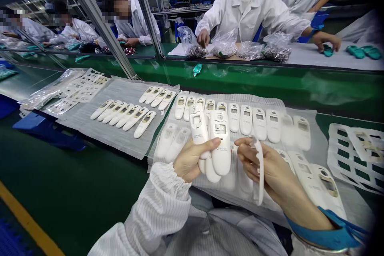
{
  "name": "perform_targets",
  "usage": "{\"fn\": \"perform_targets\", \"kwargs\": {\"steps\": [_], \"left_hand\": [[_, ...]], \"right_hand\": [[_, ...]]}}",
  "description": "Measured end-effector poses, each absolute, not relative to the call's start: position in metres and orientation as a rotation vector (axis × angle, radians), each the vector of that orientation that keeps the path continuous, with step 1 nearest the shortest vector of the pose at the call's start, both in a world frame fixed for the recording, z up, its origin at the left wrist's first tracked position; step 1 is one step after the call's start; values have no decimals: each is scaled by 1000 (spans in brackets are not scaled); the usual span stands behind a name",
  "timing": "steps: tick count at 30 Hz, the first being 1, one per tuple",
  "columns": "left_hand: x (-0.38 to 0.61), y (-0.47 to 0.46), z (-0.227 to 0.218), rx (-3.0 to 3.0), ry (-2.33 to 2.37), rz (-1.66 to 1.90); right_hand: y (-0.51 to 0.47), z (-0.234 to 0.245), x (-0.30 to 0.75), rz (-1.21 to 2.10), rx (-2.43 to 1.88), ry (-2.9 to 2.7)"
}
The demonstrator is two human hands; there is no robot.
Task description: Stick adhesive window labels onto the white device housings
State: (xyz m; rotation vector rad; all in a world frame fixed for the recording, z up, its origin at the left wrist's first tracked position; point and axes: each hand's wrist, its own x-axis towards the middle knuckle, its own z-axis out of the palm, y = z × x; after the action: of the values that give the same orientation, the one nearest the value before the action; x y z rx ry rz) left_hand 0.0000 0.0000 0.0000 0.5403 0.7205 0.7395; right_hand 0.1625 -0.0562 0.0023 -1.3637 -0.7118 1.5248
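Observation:
My left hand [192, 157] is closed on a fanned stack of white plastic casings [220, 160], its thumb across their fronts. Each has a window cutout, a round opening at the top and small printed lettering. In my right hand [267, 168] is a single white casing [260, 176], turned edge-on so its front is hidden from me. The two hands are apart, above the front of the work surface. Beyond them stands a row of similar white casings [246, 121] on a translucent sheet. More casings [306, 172] lie beside my right forearm.
A second group of casings [121, 115] rests on a sheet [126, 144] at left. Cutout sheets lie at far left [87, 88] and right [360, 156]. Across a green ledge [255, 76], co-workers in white coats handle small teal parts near plastic bags [225, 44]. Metal posts [99, 20] rise at left.

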Motion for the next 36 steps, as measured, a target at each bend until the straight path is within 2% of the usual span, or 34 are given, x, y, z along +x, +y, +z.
{"fn": "perform_targets", "kwargs": {"steps": [5, 10, 17, 36], "left_hand": [[5, -6, 7, 548, 710, 792], [7, -8, 26, 565, 678, 860], [11, -18, 51, 647, 642, 922], [23, -35, 65, 907, 687, 1005]], "right_hand": [[-60, 8, 152, 1519, -1347, -862], [-67, 19, 152, 1663, -1226, -825], [-79, 35, 155, 1631, -1090, -787], [-91, 48, 155, 1503, -1079, -736]]}}
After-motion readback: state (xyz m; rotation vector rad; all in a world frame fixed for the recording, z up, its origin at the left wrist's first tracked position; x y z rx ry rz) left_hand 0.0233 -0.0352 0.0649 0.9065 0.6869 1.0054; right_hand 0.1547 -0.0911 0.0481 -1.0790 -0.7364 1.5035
